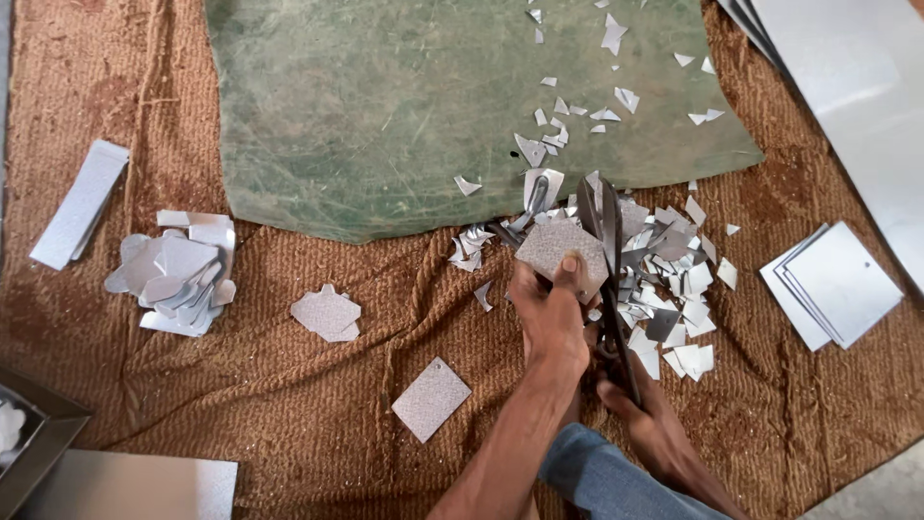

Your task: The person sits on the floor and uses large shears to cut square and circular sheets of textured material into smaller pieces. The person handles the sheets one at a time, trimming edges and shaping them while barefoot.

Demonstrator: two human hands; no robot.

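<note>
Near the front-middle of the brown mat (pixel 289 404), just below the green sheet (pixel 385 116), the left hand (pixel 551 323) pinches a small grey metal piece (pixel 558 248), thumb on top, fingers under. Right hand (pixel 643 404) is closed round the handles of big dark shears (pixel 608 260), blades pointing away & set at the piece's right edge.

Piece looks thin, stiff, light, w/ sharp cut edges; prob. best held flat at the near side, clear of the blades.

Offcuts (pixel 674 289) lie heaped right of the shears, more scattered on the green sheet. A cut shape (pixel 327 313) & a square blank w/ a hole (pixel 430 399) sit left of the hands. Pile of cut pieces (pixel 178 274) toward the mat's left edge; stack of square blanks (pixel 833 284) at the right edge.

Metal tray (pixel 43 433) at the front-left corner holds sth pale, mostly out of frame; can't tell what.
</note>
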